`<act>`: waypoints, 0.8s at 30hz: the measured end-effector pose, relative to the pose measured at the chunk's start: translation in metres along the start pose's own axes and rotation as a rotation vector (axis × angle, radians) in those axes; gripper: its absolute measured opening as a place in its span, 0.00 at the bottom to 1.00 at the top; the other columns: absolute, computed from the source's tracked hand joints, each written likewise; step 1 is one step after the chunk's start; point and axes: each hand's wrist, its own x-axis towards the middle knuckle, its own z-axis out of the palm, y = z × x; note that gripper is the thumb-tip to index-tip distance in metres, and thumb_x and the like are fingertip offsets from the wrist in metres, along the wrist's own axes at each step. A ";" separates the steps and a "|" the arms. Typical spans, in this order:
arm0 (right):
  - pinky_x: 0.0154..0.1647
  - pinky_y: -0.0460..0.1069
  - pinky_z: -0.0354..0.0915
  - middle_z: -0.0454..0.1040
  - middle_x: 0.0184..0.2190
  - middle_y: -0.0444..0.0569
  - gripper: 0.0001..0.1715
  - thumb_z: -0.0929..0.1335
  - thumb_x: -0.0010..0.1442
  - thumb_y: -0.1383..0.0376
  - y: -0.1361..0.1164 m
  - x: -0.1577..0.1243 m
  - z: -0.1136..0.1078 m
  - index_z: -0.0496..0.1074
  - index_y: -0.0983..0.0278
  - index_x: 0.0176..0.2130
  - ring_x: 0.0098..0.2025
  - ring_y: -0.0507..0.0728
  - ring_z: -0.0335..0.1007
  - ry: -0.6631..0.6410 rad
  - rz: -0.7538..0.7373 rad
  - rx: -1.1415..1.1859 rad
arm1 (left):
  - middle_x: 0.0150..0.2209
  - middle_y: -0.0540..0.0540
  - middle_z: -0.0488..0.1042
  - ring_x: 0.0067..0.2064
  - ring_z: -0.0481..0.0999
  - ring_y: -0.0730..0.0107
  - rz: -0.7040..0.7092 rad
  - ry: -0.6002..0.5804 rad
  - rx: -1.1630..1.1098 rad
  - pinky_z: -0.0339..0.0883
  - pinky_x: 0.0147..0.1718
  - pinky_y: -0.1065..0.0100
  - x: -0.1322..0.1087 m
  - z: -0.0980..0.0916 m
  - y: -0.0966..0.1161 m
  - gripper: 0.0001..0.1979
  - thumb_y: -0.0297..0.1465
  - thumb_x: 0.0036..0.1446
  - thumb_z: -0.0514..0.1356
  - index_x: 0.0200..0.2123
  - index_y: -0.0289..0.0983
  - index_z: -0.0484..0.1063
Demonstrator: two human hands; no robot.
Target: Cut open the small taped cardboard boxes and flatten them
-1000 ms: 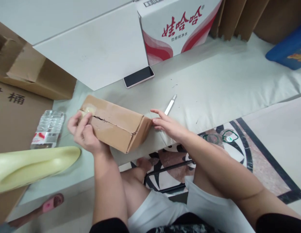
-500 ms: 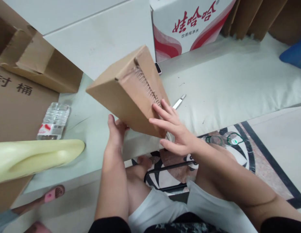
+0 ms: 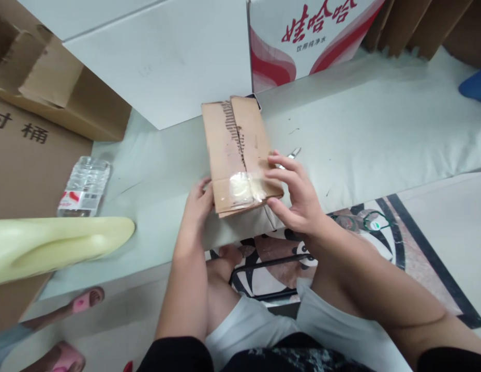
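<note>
A small brown cardboard box [image 3: 221,150] sits on the pale cloth-covered surface in front of me, its top facing up. A ragged torn seam runs along the top, and shiny clear tape covers the near end. My left hand [image 3: 197,206] is closed against the box's near left side, some of its fingertips hidden. My right hand [image 3: 298,196] grips the right edge with curved fingers, its thumb by the near right corner. Just beyond the right fingers lies a silver utility knife [image 3: 294,153], partly covered by the hand.
A white carton with red lettering [image 3: 310,41] and a plain white box [image 3: 159,62] stand behind. On the left are a water bottle [image 3: 85,186], a pale yellow object [image 3: 70,243] and large brown cartons [image 3: 31,170]. A person's foot in a pink slipper [image 3: 85,300] shows lower left.
The box, tilted up before, has come down onto the surface with its torn seam upward. My left hand has shifted right along with it; my right hand has moved to the box's right edge.
</note>
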 end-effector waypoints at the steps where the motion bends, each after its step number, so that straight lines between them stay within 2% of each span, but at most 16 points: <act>1: 0.72 0.67 0.62 0.65 0.65 0.55 0.25 0.67 0.67 0.61 0.001 0.000 0.001 0.69 0.55 0.62 0.73 0.66 0.59 -0.012 -0.006 0.010 | 0.46 0.41 0.82 0.52 0.81 0.49 0.094 0.055 -0.014 0.74 0.58 0.47 0.001 -0.001 0.001 0.28 0.48 0.51 0.73 0.50 0.40 0.76; 3: 0.71 0.65 0.64 0.64 0.67 0.56 0.22 0.66 0.68 0.61 0.000 0.000 0.002 0.71 0.56 0.60 0.72 0.65 0.60 -0.088 -0.029 0.029 | 0.60 0.43 0.76 0.63 0.75 0.48 0.301 0.118 -0.081 0.68 0.65 0.47 0.001 -0.003 0.007 0.34 0.56 0.54 0.67 0.58 0.46 0.71; 4: 0.71 0.64 0.64 0.62 0.69 0.56 0.23 0.66 0.69 0.61 -0.001 0.000 0.003 0.70 0.56 0.61 0.72 0.65 0.60 -0.138 -0.048 0.034 | 0.65 0.44 0.71 0.68 0.69 0.48 0.416 0.092 -0.108 0.64 0.68 0.47 0.000 -0.003 0.010 0.34 0.59 0.55 0.63 0.60 0.48 0.71; 6: 0.70 0.63 0.64 0.61 0.71 0.56 0.26 0.65 0.69 0.58 -0.002 0.001 0.003 0.68 0.56 0.64 0.73 0.64 0.59 -0.215 -0.082 0.027 | 0.69 0.49 0.66 0.74 0.59 0.49 0.589 -0.055 -0.105 0.56 0.73 0.49 -0.002 -0.002 0.016 0.30 0.58 0.58 0.60 0.56 0.49 0.75; 8: 0.68 0.63 0.67 0.64 0.68 0.56 0.26 0.63 0.70 0.59 0.000 0.003 0.000 0.67 0.57 0.65 0.71 0.64 0.62 -0.198 -0.054 -0.022 | 0.69 0.50 0.67 0.75 0.57 0.48 0.695 -0.163 -0.076 0.51 0.75 0.49 -0.005 0.002 0.018 0.24 0.54 0.60 0.60 0.51 0.48 0.80; 10: 0.62 0.61 0.72 0.71 0.62 0.56 0.26 0.61 0.69 0.64 0.009 0.004 -0.005 0.69 0.58 0.63 0.64 0.62 0.70 -0.109 0.074 -0.151 | 0.67 0.50 0.67 0.74 0.59 0.49 0.724 -0.155 -0.065 0.50 0.76 0.49 -0.006 0.007 0.016 0.21 0.51 0.62 0.58 0.49 0.48 0.81; 12: 0.55 0.60 0.74 0.73 0.59 0.57 0.27 0.61 0.66 0.69 0.023 0.005 -0.009 0.73 0.60 0.60 0.55 0.62 0.75 -0.093 0.257 -0.346 | 0.66 0.50 0.67 0.73 0.60 0.50 0.746 -0.126 -0.083 0.51 0.75 0.50 -0.007 0.011 0.012 0.21 0.52 0.63 0.57 0.49 0.49 0.80; 13: 0.53 0.60 0.75 0.72 0.60 0.58 0.27 0.62 0.64 0.71 0.029 0.005 -0.011 0.75 0.61 0.59 0.53 0.63 0.75 -0.142 0.343 -0.445 | 0.66 0.50 0.68 0.73 0.61 0.51 0.755 -0.127 -0.092 0.52 0.75 0.51 -0.008 0.012 0.011 0.20 0.51 0.64 0.57 0.49 0.49 0.80; 16: 0.50 0.60 0.74 0.71 0.64 0.59 0.26 0.64 0.62 0.71 0.041 0.006 -0.014 0.77 0.62 0.57 0.53 0.66 0.76 -0.403 0.510 -0.629 | 0.65 0.52 0.68 0.72 0.61 0.54 0.764 -0.127 -0.130 0.53 0.75 0.55 -0.009 0.015 0.009 0.18 0.47 0.64 0.56 0.50 0.49 0.81; 18: 0.44 0.57 0.74 0.75 0.59 0.55 0.21 0.64 0.64 0.69 0.040 0.007 -0.016 0.79 0.59 0.53 0.48 0.64 0.77 -0.492 0.583 -0.670 | 0.65 0.51 0.69 0.72 0.62 0.54 0.765 -0.107 -0.131 0.53 0.75 0.54 -0.009 0.017 0.009 0.18 0.46 0.65 0.56 0.50 0.49 0.80; 21: 0.33 0.53 0.67 0.79 0.49 0.51 0.12 0.67 0.65 0.66 0.033 0.008 -0.026 0.79 0.57 0.45 0.37 0.59 0.76 -0.414 0.670 -0.704 | 0.64 0.50 0.70 0.71 0.64 0.52 0.779 -0.074 -0.107 0.55 0.74 0.50 -0.010 0.018 0.010 0.19 0.50 0.65 0.56 0.49 0.50 0.80; 22: 0.32 0.52 0.66 0.79 0.45 0.51 0.08 0.69 0.64 0.64 0.030 0.007 -0.031 0.78 0.58 0.43 0.35 0.58 0.74 -0.353 0.683 -0.717 | 0.64 0.50 0.70 0.71 0.64 0.52 0.779 -0.067 -0.096 0.55 0.74 0.49 -0.010 0.018 0.010 0.19 0.51 0.64 0.56 0.48 0.50 0.80; 24: 0.29 0.51 0.64 0.77 0.39 0.49 0.06 0.71 0.62 0.62 0.023 0.006 -0.042 0.74 0.60 0.41 0.30 0.55 0.72 -0.144 0.674 -0.655 | 0.63 0.50 0.71 0.70 0.66 0.52 0.788 -0.055 -0.072 0.53 0.75 0.48 -0.012 0.019 0.010 0.20 0.51 0.65 0.55 0.48 0.49 0.80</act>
